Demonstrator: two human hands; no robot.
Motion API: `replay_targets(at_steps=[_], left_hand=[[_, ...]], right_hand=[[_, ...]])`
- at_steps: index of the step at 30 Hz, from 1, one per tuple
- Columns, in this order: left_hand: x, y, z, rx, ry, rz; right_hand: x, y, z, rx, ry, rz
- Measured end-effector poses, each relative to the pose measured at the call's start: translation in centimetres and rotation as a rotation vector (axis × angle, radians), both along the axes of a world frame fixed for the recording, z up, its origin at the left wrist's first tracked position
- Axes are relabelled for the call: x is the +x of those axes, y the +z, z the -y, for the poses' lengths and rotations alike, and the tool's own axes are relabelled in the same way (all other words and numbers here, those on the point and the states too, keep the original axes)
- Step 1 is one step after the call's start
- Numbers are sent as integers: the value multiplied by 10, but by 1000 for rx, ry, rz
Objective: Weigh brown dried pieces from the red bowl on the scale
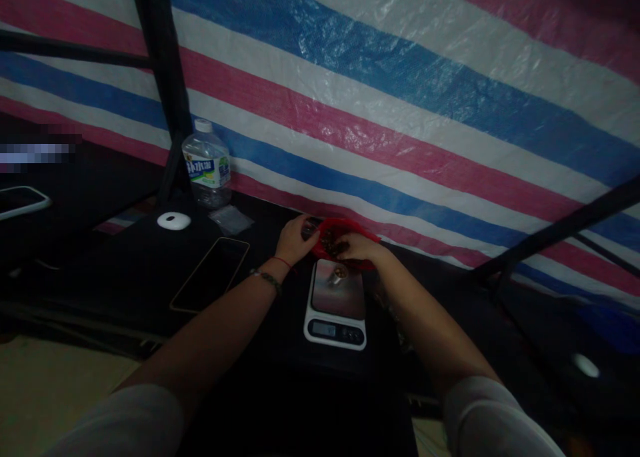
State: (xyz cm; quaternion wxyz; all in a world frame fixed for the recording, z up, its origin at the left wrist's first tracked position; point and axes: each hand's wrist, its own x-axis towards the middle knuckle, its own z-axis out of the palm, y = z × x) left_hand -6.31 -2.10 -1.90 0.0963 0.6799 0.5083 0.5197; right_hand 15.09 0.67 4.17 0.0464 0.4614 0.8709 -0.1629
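My left hand (pixel 295 242) is closed on the left edge of a red plastic bag (pixel 367 229) that lies open behind the scale. My right hand (pixel 361 248) reaches into this bag, its fingers bent together among small brown pieces (pixel 329 242); what is between the fingertips is hidden. Just in front of both hands stands a white kitchen scale (pixel 313 330) with a metal plate and a small lit display, too dim to read. On that plate sits a small shiny cup (pixel 336 279) with brownish contents in its mouth.
A phone (pixel 213 274) lies left of my left forearm. Behind it are a white oval case (pixel 174 221), a clear small bag (pixel 231 220) and a plastic bottle (pixel 206 167). Striped sheeting (pixel 350 124) hangs behind the black table, with dark metal posts (pixel 163 64) before it.
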Motion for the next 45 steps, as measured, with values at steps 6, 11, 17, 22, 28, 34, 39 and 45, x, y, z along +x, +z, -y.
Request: replay_targets(at_steps=[6,11,17,22,28,34,39,45], left_hand=[[0,-1,0,-7,1,-6],[-1,-2,-1,-2,-13,-2],[-1,-3,-2,1,-5,1],[-1,-2,-2,-3,2,2],[-1,-1,-1,18,7,-12],[0,-3,-3,30,5,-7],[0,-2,-1,15,9,-1],[0,-2,-2,4,1,-7]], right_hand=[[2,-11,-3,113,-51,59],[9,-17,-4,149,-119,-59],[3,-20,-7,93,-36,-59],[-1,-17,-10,116,-70,-17],[3,-15,-8,147,-146,-16],[10,-18,-6,186,-190,-77],[10,-19,-1,183,-207,-80],[10,-15,5,204,-221,-91]])
